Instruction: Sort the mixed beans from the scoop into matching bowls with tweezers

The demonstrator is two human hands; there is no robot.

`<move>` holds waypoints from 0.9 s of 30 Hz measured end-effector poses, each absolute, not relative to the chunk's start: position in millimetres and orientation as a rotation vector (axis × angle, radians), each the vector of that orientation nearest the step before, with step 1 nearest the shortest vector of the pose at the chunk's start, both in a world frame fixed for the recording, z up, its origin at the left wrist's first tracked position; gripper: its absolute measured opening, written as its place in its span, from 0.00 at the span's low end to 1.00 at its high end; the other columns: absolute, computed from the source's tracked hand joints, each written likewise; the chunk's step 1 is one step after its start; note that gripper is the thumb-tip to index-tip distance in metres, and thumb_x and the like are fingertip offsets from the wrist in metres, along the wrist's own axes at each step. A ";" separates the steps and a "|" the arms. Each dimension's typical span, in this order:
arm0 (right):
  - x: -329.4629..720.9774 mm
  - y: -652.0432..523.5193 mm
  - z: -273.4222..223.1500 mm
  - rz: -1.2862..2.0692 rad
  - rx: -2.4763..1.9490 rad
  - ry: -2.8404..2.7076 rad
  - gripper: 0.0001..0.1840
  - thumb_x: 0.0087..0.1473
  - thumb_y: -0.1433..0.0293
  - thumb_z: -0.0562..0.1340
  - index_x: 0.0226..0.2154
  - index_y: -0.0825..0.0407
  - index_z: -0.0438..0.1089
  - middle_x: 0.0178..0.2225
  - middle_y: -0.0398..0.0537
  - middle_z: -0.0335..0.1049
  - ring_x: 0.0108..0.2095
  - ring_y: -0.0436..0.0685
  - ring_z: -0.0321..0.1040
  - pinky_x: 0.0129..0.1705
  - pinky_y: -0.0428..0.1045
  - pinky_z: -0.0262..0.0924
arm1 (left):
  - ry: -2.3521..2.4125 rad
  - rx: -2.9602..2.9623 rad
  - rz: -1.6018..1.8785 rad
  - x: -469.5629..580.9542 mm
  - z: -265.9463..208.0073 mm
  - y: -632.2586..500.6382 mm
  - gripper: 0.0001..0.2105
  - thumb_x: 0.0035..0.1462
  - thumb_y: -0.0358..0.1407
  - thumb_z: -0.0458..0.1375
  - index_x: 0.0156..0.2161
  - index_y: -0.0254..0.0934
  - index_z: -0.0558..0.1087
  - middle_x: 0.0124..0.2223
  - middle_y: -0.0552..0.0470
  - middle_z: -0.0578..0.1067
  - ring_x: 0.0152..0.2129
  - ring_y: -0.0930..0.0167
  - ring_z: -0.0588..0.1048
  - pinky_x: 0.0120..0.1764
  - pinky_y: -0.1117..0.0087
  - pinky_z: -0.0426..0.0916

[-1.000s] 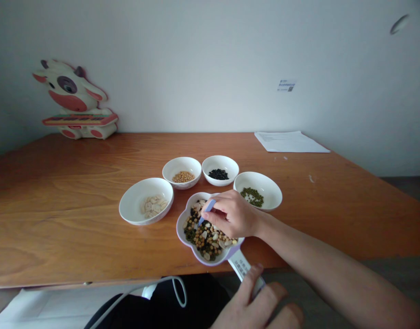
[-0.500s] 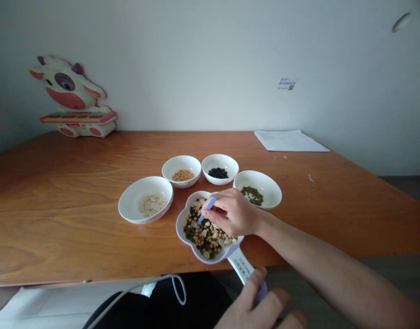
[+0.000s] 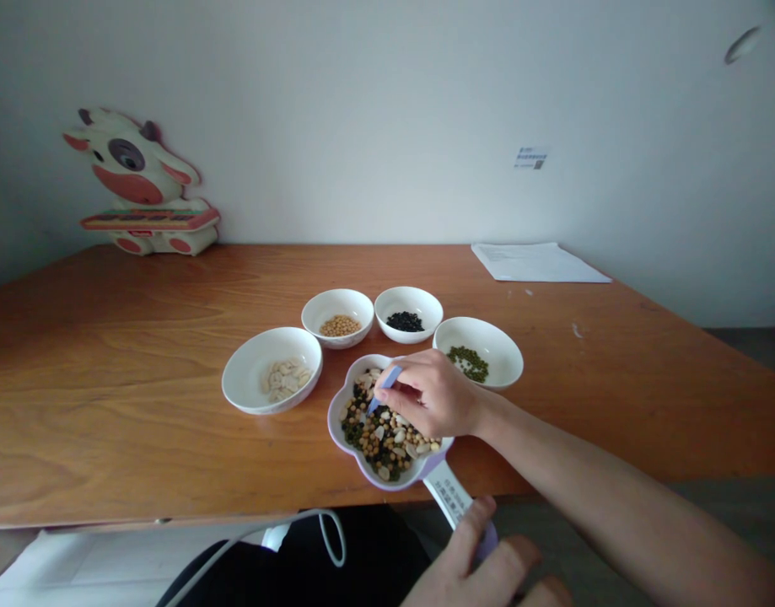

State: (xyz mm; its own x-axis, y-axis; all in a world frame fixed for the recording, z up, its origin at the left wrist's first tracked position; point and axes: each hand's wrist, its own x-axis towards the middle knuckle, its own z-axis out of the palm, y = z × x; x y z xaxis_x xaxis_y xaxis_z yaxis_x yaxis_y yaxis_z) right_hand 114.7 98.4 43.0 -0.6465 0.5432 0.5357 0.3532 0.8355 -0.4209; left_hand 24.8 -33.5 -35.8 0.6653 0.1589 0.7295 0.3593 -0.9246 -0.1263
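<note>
Okay, so we've got our right hand point(image 3: 434, 392) over the flower-shaped pan point(image 3: 335, 413), thumb and fingers pinched on a slim lilac tool point(image 3: 390, 379). It leans from upper right to lower left, so the tip sits left of and below our fingers, down in the bean mix point(image 3: 380, 434). Can't tell if it's tweezers or one solid stick. Our right hand is much nearer the mix; our left hand point(image 3: 479, 573) is off toward the lower right, thumb and fingers around the end of the long handle point(image 3: 450, 493), which slants out past the front edge of the desk point(image 3: 172, 405).

Texture-wise, the mix is round yellow beans, flat pale seeds and little dark and green bits. The pan looks like smooth plastic, white inside with a lilac scalloped rim. Beyond it, four glossy white bowls point(image 3: 239, 379) arc around, one kind in each.
</note>
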 end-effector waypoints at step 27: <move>114.0 98.2 42.6 0.371 -0.639 -2.368 0.12 0.61 0.70 0.58 0.28 0.56 0.72 0.25 0.50 0.75 0.26 0.54 0.71 0.31 0.47 0.64 | -0.500 -2.593 -1.293 27.6 -18.4 -32.9 0.13 0.66 0.29 0.50 0.32 0.39 0.73 0.37 0.58 0.73 0.40 0.75 0.70 0.59 0.59 0.60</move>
